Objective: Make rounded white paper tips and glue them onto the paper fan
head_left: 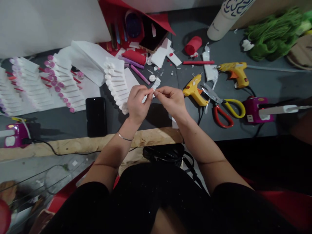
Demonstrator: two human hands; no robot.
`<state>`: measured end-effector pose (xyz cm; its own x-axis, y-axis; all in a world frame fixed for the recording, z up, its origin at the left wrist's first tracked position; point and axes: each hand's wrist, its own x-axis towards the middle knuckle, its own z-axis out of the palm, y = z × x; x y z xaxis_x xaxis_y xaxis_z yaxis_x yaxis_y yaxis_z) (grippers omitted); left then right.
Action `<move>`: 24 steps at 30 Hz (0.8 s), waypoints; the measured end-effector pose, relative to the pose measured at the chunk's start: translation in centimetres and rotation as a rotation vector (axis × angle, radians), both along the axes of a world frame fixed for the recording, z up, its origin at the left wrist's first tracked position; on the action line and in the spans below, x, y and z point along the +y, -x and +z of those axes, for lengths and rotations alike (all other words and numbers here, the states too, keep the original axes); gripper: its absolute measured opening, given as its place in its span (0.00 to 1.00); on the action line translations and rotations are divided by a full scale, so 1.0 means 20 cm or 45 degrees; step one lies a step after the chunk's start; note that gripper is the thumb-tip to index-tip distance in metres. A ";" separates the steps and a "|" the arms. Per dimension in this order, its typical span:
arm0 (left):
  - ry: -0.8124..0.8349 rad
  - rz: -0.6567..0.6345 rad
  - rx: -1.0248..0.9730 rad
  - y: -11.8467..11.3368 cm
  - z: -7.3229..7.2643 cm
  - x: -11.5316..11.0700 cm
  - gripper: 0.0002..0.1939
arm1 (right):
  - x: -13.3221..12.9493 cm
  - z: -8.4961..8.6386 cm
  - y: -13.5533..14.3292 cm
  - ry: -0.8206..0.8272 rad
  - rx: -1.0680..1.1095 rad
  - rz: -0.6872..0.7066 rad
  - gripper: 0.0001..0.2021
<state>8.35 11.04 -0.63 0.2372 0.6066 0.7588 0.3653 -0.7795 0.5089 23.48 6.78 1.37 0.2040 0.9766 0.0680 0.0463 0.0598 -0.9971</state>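
Observation:
My left hand [138, 103] and my right hand [172, 101] meet over the table, thumbs and forefingers pinched together. Between the fingertips shows a small white piece [153, 91], mostly covered, its kind unclear. Just beyond the fingers lie a white strip [156, 82] and a small round white coil [152, 78]. Beside my left hand is a row of white rolled flowers on stick-like white stems [116, 85]. A yellow glue gun [195, 90] rests to the right of my right hand.
Scissors with red and yellow handles [223, 104], a second yellow glue gun [235, 74] and a purple power socket [258, 110] lie right. A phone [96, 117] and pink-tipped flowers [67, 81] are left. A white tumbler [223, 22] and green yarn [275, 35] stand behind.

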 end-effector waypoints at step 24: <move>0.373 -0.065 -0.021 -0.01 0.04 0.00 0.18 | -0.03 0.02 0.00 -0.067 -0.211 0.037 0.16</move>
<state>8.47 11.03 0.12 0.2621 0.7877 0.5575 0.3190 -0.6159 0.7203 23.54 6.27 1.77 0.1572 0.9762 0.1497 0.2073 0.1156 -0.9714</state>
